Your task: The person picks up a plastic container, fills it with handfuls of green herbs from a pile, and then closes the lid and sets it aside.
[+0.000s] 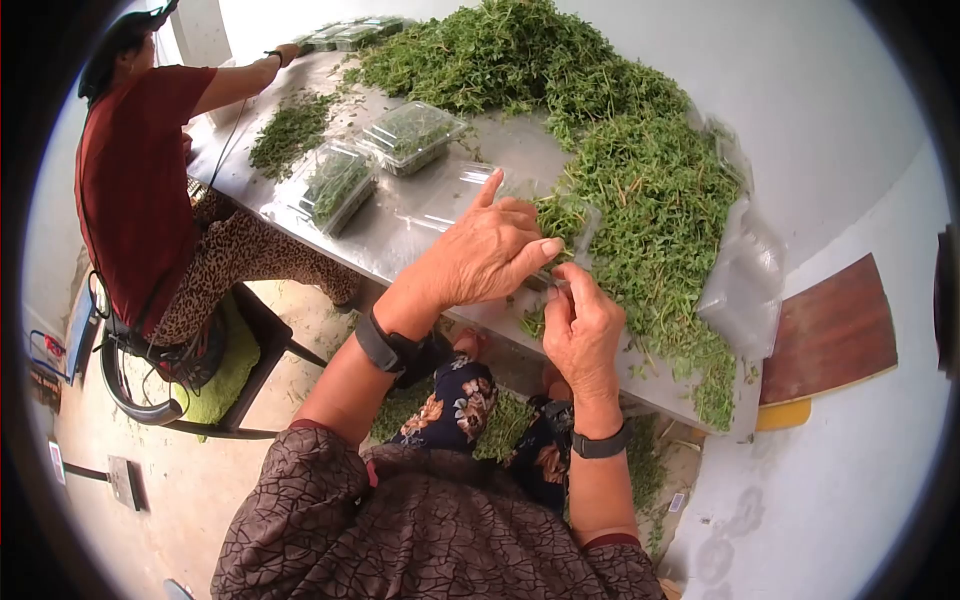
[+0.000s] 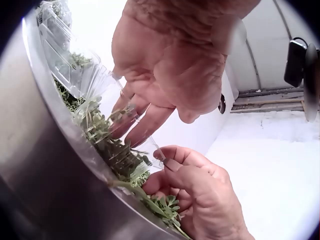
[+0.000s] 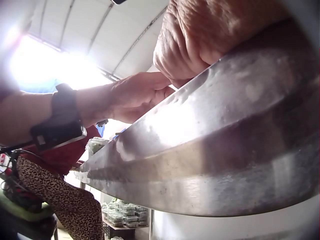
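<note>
Between my hands at the table edge is a clear plastic box point(image 2: 119, 159) with leafy green sprigs inside. My right hand point(image 1: 587, 325) pinches its rim between thumb and fingers; the left wrist view shows this grip closely. My left hand point(image 1: 480, 252) reaches over the box, index finger pointing away and thumb out. In the left wrist view its other fingers extend down at the greens and the box's rim. A loose leafy sprig point(image 2: 167, 207) hangs by the right hand at the metal edge. The right wrist view mostly shows the table's underside, hiding the box.
A large heap of greens point(image 1: 640, 170) covers the metal table's point(image 1: 515, 145) far and right side. Two filled, lidded boxes point(image 1: 410, 135) stand to the left. Stacked clear boxes point(image 1: 745, 280) lean at the right edge. Another person point(image 1: 145, 190) sits at left, reaching toward more boxes.
</note>
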Demonstrator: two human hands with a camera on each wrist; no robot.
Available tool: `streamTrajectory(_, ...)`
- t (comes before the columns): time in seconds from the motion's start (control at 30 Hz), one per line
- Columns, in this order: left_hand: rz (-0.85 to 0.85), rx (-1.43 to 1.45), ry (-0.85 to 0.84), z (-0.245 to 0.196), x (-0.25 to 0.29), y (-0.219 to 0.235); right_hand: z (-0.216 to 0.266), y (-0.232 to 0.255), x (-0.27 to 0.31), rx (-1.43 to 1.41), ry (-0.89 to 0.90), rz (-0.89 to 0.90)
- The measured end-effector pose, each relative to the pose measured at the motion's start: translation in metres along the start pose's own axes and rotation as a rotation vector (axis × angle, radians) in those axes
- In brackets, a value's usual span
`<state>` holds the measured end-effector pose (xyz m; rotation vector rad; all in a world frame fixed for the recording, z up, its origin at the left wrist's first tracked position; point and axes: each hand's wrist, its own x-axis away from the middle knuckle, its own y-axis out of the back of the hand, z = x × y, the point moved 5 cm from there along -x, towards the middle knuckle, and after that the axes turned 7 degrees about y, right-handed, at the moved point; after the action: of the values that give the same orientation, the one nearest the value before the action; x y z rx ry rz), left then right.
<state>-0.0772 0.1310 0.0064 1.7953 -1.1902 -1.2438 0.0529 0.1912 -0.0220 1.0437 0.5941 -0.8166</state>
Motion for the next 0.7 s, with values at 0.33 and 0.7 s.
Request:
streamTrajectory(0.33,-0.021,-0.24,0.089,0.014,-0.022,-0.017,-0.001,-0.001,0.001,-0.002,-0.021,0.006)
streamTrajectory(0.7,-0.476,-0.193,0.078,0.01,0.038,0.004,0.001,-0.001,0.0,0.001,-0.033,0.002)
